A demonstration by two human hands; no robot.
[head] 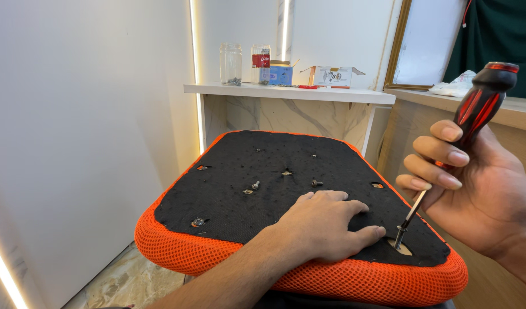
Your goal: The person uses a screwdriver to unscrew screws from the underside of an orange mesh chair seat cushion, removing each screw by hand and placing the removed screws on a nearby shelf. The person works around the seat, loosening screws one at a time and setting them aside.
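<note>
Upturned orange mesh seat cushion point(217, 257), black fabric underside facing up. Left hand point(326, 223) lies flat on the fabric, fingers spread, holding nothing. Right hand point(474, 189) grips a red-and-black screwdriver point(463, 131), tip seated on a bolt point(399, 236) in the near right hole, beside the left thumb. Loose screws point(255, 185) lie mid-panel. Jars point(231, 64) stand on the shelf point(286, 91) behind.

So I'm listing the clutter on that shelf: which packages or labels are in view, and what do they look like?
Clear jar: shelf's left end, tall glass, no label showing.
Labelled jar: beside it, red and white label.
Blue box: next right, small, flap open.
White box: further right, low, flaps open, dark picture on front.
</note>
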